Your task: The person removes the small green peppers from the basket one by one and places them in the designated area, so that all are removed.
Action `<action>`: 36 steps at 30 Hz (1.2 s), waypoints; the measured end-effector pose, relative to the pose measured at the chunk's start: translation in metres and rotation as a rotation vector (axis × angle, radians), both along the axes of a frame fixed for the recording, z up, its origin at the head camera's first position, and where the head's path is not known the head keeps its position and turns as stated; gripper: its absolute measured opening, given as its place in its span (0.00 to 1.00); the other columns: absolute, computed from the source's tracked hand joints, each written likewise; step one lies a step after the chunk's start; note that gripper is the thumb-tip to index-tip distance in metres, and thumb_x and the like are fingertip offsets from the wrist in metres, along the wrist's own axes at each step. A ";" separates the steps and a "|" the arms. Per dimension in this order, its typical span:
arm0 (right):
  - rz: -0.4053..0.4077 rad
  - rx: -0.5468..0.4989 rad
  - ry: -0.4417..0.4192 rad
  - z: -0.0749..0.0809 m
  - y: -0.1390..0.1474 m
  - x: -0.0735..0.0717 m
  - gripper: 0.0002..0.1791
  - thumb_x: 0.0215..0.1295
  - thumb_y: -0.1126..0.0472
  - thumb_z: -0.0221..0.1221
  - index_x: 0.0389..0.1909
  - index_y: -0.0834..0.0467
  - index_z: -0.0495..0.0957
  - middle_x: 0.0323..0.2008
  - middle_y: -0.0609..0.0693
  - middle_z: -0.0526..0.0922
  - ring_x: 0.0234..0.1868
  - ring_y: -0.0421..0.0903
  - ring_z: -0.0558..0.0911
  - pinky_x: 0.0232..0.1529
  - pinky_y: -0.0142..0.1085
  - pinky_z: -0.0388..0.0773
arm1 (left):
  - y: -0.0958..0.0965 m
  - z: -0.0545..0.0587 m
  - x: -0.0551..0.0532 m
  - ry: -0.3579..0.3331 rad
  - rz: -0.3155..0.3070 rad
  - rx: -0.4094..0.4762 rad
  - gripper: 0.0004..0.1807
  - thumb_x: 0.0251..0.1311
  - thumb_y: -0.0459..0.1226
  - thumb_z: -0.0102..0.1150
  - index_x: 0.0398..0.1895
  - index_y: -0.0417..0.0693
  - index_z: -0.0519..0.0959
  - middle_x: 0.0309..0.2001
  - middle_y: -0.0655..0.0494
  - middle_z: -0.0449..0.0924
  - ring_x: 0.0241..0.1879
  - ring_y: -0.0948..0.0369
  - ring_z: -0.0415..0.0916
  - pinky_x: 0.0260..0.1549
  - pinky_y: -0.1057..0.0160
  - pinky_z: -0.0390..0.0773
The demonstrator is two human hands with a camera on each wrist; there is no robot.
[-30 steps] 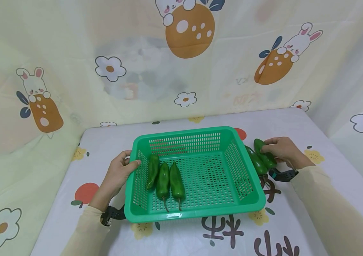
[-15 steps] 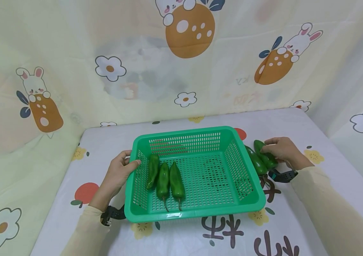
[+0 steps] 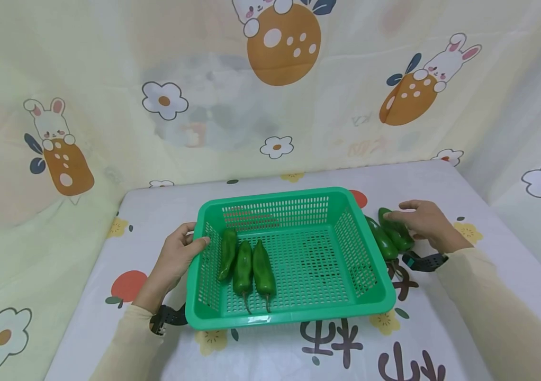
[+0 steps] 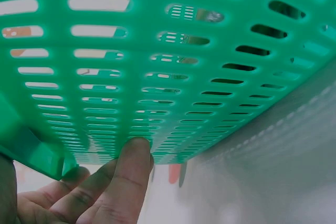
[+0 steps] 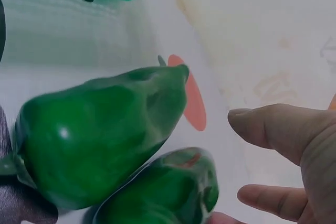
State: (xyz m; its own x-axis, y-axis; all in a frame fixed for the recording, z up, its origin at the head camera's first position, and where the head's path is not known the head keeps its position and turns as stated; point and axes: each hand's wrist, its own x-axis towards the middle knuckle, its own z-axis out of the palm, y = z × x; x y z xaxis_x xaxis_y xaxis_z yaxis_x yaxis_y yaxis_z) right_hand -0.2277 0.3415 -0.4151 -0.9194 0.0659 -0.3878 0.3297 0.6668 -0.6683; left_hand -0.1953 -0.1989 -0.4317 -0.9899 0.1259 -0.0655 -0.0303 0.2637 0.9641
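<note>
A green perforated plastic basket (image 3: 294,319) sits in the middle of the table, with three green peppers lying side by side at its left: a left one (image 3: 227,256), a middle one (image 3: 243,270) and a right one (image 3: 263,271). My left hand (image 3: 174,259) holds the basket's left side, thumb over the rim and fingers along the outer wall (image 4: 147,93). Two more peppers lie outside, right of the basket, one close to its wall (image 3: 382,242). Over the outer pepper (image 3: 388,214) is my right hand (image 3: 425,222), thumb and fingers spread, clear of the peppers in the right wrist view.
A white patterned cloth (image 3: 318,365) with printed fruit, flowers and characters covers the table. Behind it hangs a cream curtain (image 3: 223,169) with rabbit prints. Dark bands with small devices are on both wrists, below cream sleeves (image 3: 499,301).
My right hand's fingers have lifted and spread away from the outer pepper, which stays in place. My left hand and the basket have not moved.
</note>
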 end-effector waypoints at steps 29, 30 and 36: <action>0.161 -0.124 0.179 0.105 -0.130 0.006 0.44 0.73 0.42 0.63 0.81 0.58 0.58 0.66 0.66 0.72 0.62 0.63 0.75 0.62 0.59 0.79 | -0.001 0.003 -0.005 -0.005 -0.012 -0.004 0.25 0.73 0.37 0.58 0.68 0.36 0.68 0.51 0.31 0.84 0.36 0.50 0.90 0.34 0.55 0.91; 0.174 -0.141 0.176 0.105 -0.137 0.006 0.44 0.72 0.43 0.63 0.81 0.58 0.59 0.66 0.66 0.72 0.63 0.63 0.75 0.62 0.59 0.79 | -0.001 0.003 -0.005 -0.005 -0.010 -0.005 0.25 0.73 0.37 0.58 0.68 0.36 0.68 0.51 0.31 0.83 0.37 0.50 0.90 0.34 0.55 0.91; 0.248 -0.166 0.122 0.095 -0.173 0.007 0.42 0.71 0.43 0.65 0.79 0.56 0.63 0.66 0.62 0.72 0.63 0.60 0.76 0.57 0.52 0.83 | -0.002 0.002 -0.004 0.000 -0.009 -0.019 0.24 0.73 0.36 0.57 0.68 0.36 0.68 0.52 0.31 0.84 0.37 0.49 0.90 0.34 0.55 0.91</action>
State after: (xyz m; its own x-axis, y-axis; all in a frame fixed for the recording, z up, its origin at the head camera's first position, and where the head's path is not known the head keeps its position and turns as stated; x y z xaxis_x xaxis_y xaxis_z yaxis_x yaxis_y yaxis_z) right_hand -0.2206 0.1684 -0.3198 -0.9399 -0.2211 -0.2601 0.0810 0.5957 -0.7991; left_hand -0.1993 -0.2009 -0.4294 -0.9887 0.1336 -0.0684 -0.0282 0.2823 0.9589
